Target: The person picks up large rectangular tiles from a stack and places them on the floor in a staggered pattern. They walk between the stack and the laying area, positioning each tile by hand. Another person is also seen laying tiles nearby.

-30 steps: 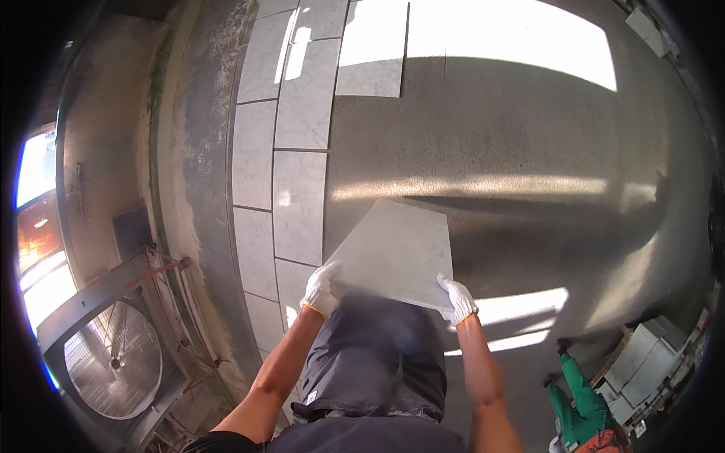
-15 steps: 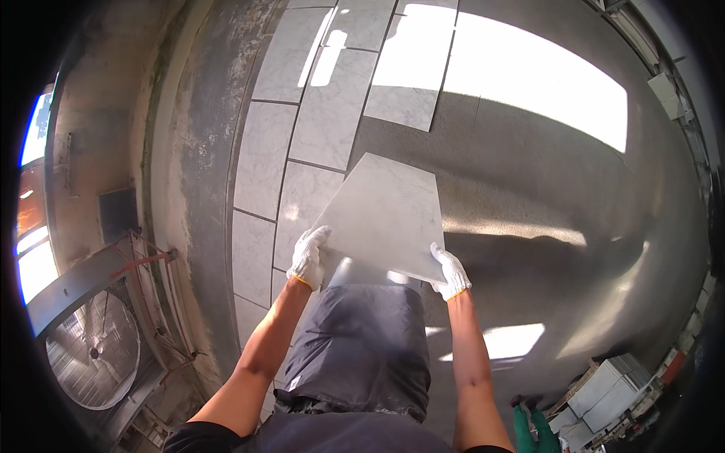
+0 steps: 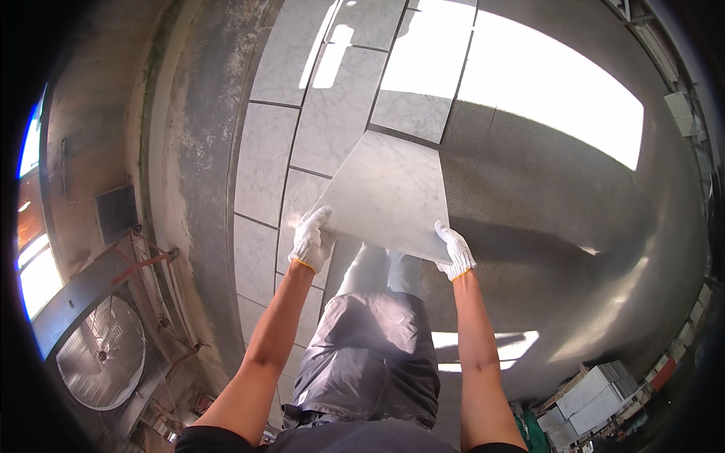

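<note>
A large pale grey marbled tile (image 3: 389, 192) is held out in front of me, its far edge close to the end of a laid tile (image 3: 414, 113). My left hand (image 3: 310, 235), in a white knitted glove with a yellow cuff, is closed on the tile's near left corner. Gripping the near right corner is my right hand (image 3: 455, 251), gloved the same way, thumb on top. The fingers under the tile are hidden. Whether the far edge touches the floor I cannot tell.
Rows of marbled tiles (image 3: 266, 162) with dark joints run along the left. Grey floor (image 3: 544, 287) lies to the right, with bright sunlight patches. A large round fan (image 3: 102, 351) stands by the left wall. Stacked tiles (image 3: 600, 400) sit at lower right, near a green object (image 3: 533, 432).
The held tile and both hands have moved slightly away from me, bringing its far edge nearer the laid tile. My grip is unchanged, and my view has shifted a little.
</note>
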Tool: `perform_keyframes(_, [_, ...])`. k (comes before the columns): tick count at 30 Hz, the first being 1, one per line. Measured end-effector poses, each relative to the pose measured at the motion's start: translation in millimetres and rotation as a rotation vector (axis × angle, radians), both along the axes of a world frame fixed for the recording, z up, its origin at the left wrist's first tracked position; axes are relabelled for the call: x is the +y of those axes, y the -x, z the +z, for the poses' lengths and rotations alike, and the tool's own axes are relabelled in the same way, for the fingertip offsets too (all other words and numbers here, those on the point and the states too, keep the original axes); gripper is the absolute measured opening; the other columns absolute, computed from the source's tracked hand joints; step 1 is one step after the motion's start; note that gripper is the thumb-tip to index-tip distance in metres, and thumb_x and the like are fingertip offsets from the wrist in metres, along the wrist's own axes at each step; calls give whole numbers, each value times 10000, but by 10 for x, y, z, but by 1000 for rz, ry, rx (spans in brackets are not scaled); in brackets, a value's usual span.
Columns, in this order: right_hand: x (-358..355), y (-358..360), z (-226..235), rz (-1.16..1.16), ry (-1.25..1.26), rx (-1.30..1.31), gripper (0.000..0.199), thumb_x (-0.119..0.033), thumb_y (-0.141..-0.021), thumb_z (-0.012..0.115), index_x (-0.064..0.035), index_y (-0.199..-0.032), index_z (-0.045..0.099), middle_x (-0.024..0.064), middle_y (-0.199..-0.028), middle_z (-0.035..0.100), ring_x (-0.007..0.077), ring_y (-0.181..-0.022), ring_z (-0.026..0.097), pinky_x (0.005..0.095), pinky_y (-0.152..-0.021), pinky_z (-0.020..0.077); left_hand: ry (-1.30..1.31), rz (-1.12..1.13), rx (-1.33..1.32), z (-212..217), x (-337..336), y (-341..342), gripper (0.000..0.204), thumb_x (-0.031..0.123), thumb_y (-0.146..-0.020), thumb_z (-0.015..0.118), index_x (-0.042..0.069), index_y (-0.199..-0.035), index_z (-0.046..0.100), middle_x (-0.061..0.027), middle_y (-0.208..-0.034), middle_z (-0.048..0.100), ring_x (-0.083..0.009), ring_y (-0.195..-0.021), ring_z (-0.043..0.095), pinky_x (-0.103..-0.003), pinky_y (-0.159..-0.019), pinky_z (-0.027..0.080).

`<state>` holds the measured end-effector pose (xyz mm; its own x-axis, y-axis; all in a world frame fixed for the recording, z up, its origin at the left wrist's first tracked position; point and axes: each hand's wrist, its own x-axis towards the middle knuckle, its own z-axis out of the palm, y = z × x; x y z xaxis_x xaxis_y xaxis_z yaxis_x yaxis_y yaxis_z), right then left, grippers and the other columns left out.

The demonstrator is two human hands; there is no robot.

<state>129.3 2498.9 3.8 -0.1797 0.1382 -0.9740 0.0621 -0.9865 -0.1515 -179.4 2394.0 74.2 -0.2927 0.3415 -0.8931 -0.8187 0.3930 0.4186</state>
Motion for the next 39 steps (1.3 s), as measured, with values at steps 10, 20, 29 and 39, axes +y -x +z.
perform_keyframes(10, [296,-17,-347,51,90,-64,690,-528,-894,700,-111,-1411,514,82,-1393,574,317,-1285,518,655,-1075,272,74,46,31,-232,375,69,177,128,-973,597,11,-1101,635,-89,-1032,693,-213,-910,690,-365,-795,582])
perform_keyframes(20, [495,127,-29,-76,27,-64,329,-386,-985,630,-114,-1170,646,43,-1028,695,160,-837,666,351,-641,484,90,77,34,-263,457,12,204,150,-976,607,12,-1123,635,-104,-1088,707,-222,-977,700,-374,-872,587])
perform_keyframes(29, [480,166,1,-99,-1,-44,334,-395,-974,640,-111,-1149,652,40,-981,692,156,-809,657,337,-627,468,13,50,20,-239,450,10,222,152,-977,604,7,-1143,633,-101,-1101,705,-211,-1000,696,-368,-876,591])
perform_keyframes(39, [448,213,-80,-105,63,-69,345,-383,-970,654,-91,-1152,651,67,-1008,706,188,-864,674,369,-665,507,74,63,-30,-361,385,109,234,120,-983,577,-18,-1166,622,-129,-1111,688,-253,-1001,690,-413,-893,591])
